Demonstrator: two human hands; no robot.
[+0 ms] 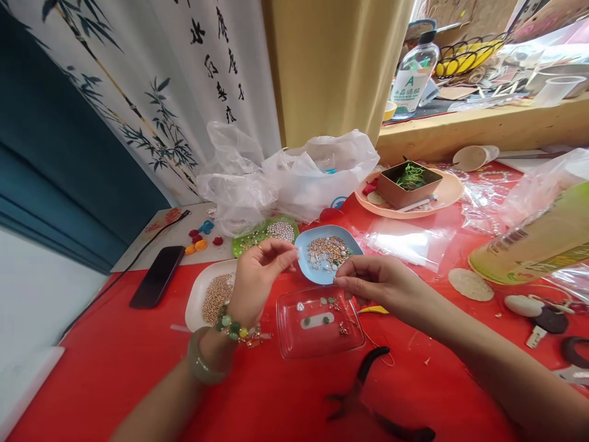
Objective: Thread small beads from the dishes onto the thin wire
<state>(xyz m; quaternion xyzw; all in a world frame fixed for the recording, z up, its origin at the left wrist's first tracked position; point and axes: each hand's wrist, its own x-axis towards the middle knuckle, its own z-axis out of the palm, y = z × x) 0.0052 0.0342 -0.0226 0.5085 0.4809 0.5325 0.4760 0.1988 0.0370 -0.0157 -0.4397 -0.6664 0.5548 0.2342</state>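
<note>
left hand (pixel 258 276) and right hand (pixel 375 279) pinched nearly closed, anything held too small to tell; blue plate (pixel 302 248) of beads (pixel 330 247) at clear tray (pixel 289 334)'s twelve o'clock, black pliers (pixel 357 398) at five.

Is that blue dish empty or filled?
Partly filled: gold and pale beads lie in the middle of the blue dish, with bare blue around.

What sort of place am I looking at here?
Probably a bead-craft worktable, though home or shop I can't tell: a blue dish of gold-coloured beads, a clear tray of small pieces and black-handled pliers on a red tabletop.
</note>
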